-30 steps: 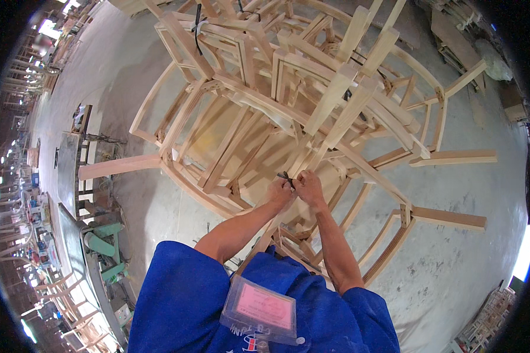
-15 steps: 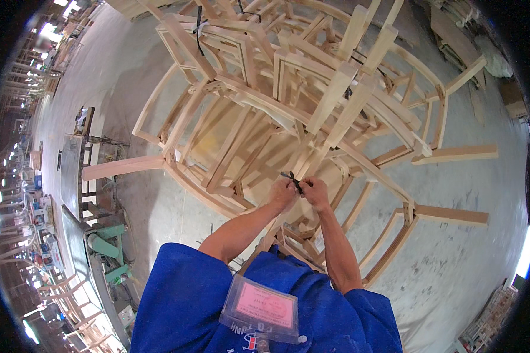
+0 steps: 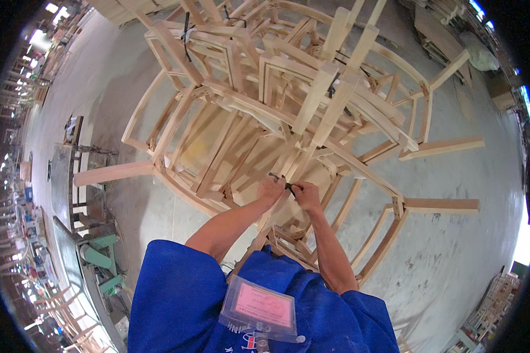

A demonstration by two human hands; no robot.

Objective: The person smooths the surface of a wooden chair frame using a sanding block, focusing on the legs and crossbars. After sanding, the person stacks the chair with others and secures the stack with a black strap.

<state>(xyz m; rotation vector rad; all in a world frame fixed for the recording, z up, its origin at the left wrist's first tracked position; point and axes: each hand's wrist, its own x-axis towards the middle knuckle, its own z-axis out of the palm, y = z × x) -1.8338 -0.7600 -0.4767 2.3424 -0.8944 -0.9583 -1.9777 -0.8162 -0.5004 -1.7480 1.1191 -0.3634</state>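
A thin dark strap [image 3: 288, 186], short and narrow, is pinched between the closed fingers of the left hand [image 3: 270, 189] and right hand [image 3: 305, 195], held against the pale wooden chair frames [image 3: 259, 112] stacked in a tangled pile on the concrete floor [image 3: 453, 259].

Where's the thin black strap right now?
In the head view, the thin black strap sits just right of centre, pinched between left hand and right hand, against the stacked pale wooden chair frames.
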